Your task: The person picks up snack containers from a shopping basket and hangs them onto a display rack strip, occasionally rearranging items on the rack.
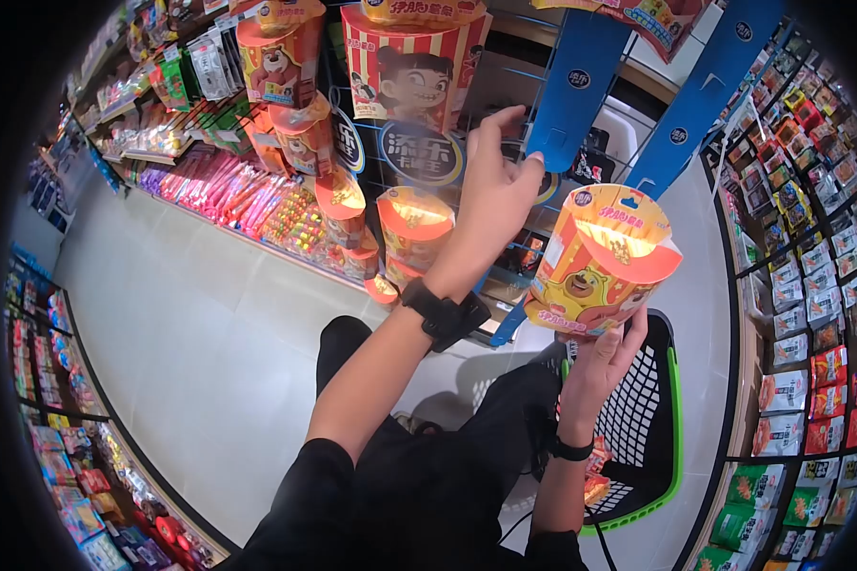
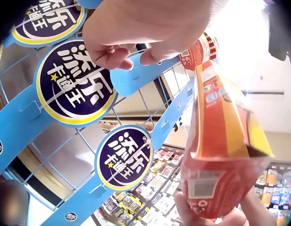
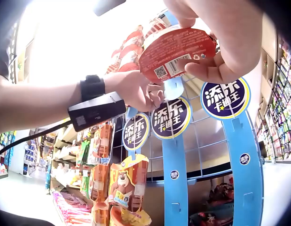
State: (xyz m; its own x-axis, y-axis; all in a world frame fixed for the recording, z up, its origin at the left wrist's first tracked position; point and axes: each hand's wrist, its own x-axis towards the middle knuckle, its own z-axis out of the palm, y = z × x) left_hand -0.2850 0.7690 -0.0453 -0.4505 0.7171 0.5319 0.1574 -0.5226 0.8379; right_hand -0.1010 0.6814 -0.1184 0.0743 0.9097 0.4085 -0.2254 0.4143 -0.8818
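My right hand (image 1: 605, 366) grips a red and yellow snack box (image 1: 600, 276) with a cartoon bear on its front, holding it from below. Its red base with a barcode shows in both wrist views. My left hand (image 1: 500, 186) is raised in front of the wire rack, its fingers loosely bent with nothing between them. The left thumb is right at the rounded end of a blue hanging strip (image 1: 569, 95). In the left wrist view the bent left fingers (image 2: 118, 59) overlap that strip.
Similar snack boxes (image 1: 414, 71) hang on the rack beside round logo signs (image 2: 74, 87). A second blue strip (image 1: 695, 105) hangs to the right. Below the right arm stands a black basket (image 1: 638, 419) with a green rim. Shelves of packets (image 1: 809, 324) line the right side.
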